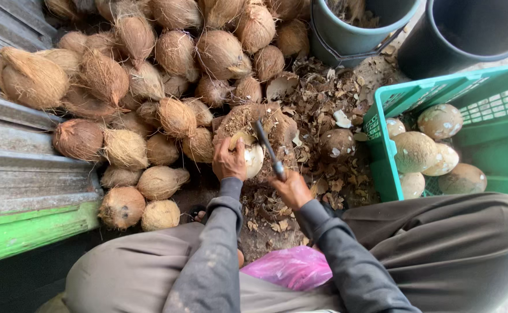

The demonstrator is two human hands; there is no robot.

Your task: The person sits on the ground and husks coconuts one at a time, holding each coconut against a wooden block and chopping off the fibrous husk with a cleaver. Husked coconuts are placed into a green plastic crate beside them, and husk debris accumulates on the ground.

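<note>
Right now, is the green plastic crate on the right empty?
No: the green plastic crate holds several pale, shelled coconuts, while the left hand grips another beside the right hand's metal blade.

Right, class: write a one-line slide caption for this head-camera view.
Left hand steadies a part-shelled coconut while the right hand works a blade.

A single head-worn camera looks steeply down over the seated person's knees and grey sleeves, close enough that the left hand point(228, 161) and right hand point(292, 189) sit just below the middle of the frame. The view faces forward onto the ground ahead, taking in the pile of husked coconuts point(150, 75) at upper left, a green crate point(468, 98) at right and two dark buckets point(358, 29) along the top edge. No second view is provided, so nothing overlaps.
</note>
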